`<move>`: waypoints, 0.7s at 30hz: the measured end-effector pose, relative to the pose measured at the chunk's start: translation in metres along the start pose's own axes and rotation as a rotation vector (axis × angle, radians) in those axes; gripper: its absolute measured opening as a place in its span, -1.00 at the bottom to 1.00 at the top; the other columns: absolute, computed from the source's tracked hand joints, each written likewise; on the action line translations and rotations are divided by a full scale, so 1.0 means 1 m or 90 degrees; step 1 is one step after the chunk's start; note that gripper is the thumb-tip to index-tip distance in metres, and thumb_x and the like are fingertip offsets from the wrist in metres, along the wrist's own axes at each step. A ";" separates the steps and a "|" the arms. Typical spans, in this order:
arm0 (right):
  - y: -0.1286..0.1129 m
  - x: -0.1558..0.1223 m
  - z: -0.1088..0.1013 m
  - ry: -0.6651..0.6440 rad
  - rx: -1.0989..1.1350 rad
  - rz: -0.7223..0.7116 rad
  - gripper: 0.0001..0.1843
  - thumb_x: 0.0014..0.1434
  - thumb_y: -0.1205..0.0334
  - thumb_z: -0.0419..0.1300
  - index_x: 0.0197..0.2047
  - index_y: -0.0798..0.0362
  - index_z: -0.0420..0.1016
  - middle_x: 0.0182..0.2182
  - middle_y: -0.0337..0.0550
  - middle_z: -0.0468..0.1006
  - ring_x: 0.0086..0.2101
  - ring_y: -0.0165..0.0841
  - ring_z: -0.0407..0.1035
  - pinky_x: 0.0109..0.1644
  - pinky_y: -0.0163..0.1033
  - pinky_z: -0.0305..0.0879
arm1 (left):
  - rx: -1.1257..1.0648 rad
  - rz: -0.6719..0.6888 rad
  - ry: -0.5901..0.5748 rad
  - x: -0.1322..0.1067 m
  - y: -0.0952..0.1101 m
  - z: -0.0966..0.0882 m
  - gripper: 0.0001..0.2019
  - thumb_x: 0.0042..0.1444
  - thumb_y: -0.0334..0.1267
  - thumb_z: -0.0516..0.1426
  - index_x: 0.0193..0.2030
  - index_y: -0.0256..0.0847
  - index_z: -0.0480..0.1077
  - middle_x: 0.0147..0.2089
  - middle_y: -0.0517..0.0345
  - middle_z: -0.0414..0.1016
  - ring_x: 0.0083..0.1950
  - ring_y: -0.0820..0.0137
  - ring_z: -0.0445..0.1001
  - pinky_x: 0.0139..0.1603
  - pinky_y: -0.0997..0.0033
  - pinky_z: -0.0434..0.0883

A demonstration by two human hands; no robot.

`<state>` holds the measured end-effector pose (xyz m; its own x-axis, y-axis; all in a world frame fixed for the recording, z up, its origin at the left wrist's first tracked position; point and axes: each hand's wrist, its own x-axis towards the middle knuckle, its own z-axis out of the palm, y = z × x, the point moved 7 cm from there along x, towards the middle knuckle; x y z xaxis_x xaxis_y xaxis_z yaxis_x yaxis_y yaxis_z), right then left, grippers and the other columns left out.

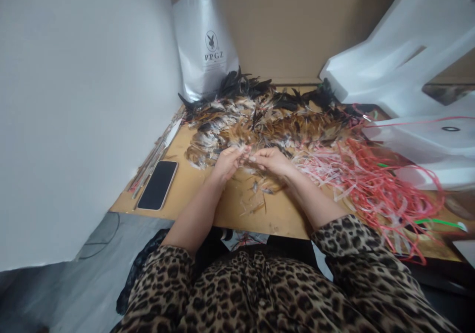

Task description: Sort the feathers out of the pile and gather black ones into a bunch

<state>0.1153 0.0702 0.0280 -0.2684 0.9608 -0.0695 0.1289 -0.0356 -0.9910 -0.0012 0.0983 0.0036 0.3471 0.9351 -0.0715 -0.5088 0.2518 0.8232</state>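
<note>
My left hand point(227, 162) and my right hand point(272, 161) meet over a wooden table point(282, 214), fingertips pinched together on a small bunch of brown feathers point(249, 156). A big heap of brown, white and black feathers point(267, 120) lies just beyond both hands. A few loose feathers point(260, 194) are scattered on the table below my wrists. Both sleeves have a leopard print.
A tangle of red and pink plastic strings point(371, 179) spreads to the right. A black phone point(158, 185) lies at the left edge beside thin sticks point(156, 157). A silver bag point(204, 46) stands at the back. White foam pieces point(408, 56) sit at the right, a white wall on the left.
</note>
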 end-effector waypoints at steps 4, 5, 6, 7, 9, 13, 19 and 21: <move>0.002 -0.002 0.001 -0.025 -0.015 -0.003 -0.63 -0.13 -0.02 0.28 -0.48 0.17 0.50 -0.74 -0.35 0.27 -0.65 -0.58 0.05 -0.54 -0.37 -0.08 | -0.032 0.001 0.018 0.001 0.002 -0.004 -0.86 -0.06 -0.35 0.21 -0.33 -0.38 0.46 -0.38 0.06 0.50 -0.45 0.60 0.39 -0.51 0.65 0.23; 0.003 -0.002 0.000 -0.026 -0.013 0.000 -0.64 -0.13 -0.02 0.28 -0.47 0.17 0.51 -0.73 -0.35 0.27 -0.65 -0.57 0.06 -0.54 -0.37 -0.08 | -0.039 0.001 0.021 0.001 0.002 -0.005 -0.87 -0.06 -0.37 0.21 -0.33 -0.37 0.46 -0.37 0.07 0.50 -0.45 0.60 0.39 -0.51 0.65 0.23; 0.004 -0.002 -0.001 -0.025 -0.010 0.004 -0.63 -0.14 -0.02 0.29 -0.46 0.17 0.51 -0.73 -0.34 0.28 -0.65 -0.57 0.06 -0.54 -0.37 -0.07 | -0.047 0.001 0.023 0.002 0.002 -0.006 -0.87 -0.06 -0.38 0.21 -0.33 -0.37 0.46 -0.35 0.08 0.50 -0.45 0.61 0.39 -0.51 0.66 0.24; 0.004 -0.003 -0.002 -0.025 -0.010 0.010 -0.63 -0.15 -0.02 0.29 -0.45 0.17 0.51 -0.72 -0.34 0.29 -0.64 -0.57 0.07 -0.54 -0.37 -0.07 | -0.055 0.001 0.024 0.002 0.002 -0.006 -0.88 -0.06 -0.38 0.21 -0.33 -0.36 0.46 -0.34 0.09 0.50 -0.44 0.61 0.39 -0.52 0.67 0.24; 0.005 -0.004 -0.003 -0.030 -0.015 0.019 -0.64 -0.16 -0.01 0.30 -0.48 0.17 0.50 -0.72 -0.33 0.30 -0.65 -0.58 0.07 -0.54 -0.37 -0.08 | -0.072 0.001 0.027 0.002 0.003 -0.006 -0.89 -0.06 -0.39 0.21 -0.34 -0.35 0.45 -0.32 0.10 0.49 -0.44 0.62 0.39 -0.53 0.68 0.23; 0.006 -0.005 -0.004 -0.064 -0.010 0.024 -0.67 -0.15 0.03 0.30 -0.53 0.17 0.48 -0.72 -0.33 0.31 -0.66 -0.59 0.06 -0.54 -0.37 -0.08 | -0.095 -0.013 0.047 0.001 0.004 -0.007 -0.90 -0.06 -0.41 0.21 -0.34 -0.35 0.44 -0.34 0.12 0.48 -0.45 0.64 0.39 -0.54 0.70 0.22; 0.004 -0.006 -0.012 -0.072 0.064 0.024 -0.73 -0.17 0.09 0.32 -0.53 0.16 0.50 -0.71 -0.30 0.34 -0.63 -0.57 0.13 -0.53 -0.39 -0.01 | -0.103 -0.008 0.046 0.001 0.006 -0.008 -0.92 -0.04 -0.41 0.19 -0.35 -0.34 0.44 -0.33 0.12 0.48 -0.44 0.65 0.37 -0.52 0.71 0.23; 0.003 -0.006 -0.014 -0.073 0.078 0.030 -0.74 -0.19 0.11 0.33 -0.53 0.15 0.51 -0.69 -0.28 0.37 -0.62 -0.56 0.15 -0.53 -0.39 0.02 | -0.098 -0.004 0.050 0.002 0.006 -0.010 -0.92 -0.04 -0.40 0.19 -0.35 -0.33 0.44 -0.32 0.12 0.48 -0.43 0.65 0.37 -0.51 0.70 0.23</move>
<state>0.1310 0.0678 0.0270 -0.3721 0.9201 -0.1223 0.0287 -0.1203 -0.9923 -0.0115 0.1039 0.0028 0.2913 0.9483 -0.1257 -0.6233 0.2879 0.7270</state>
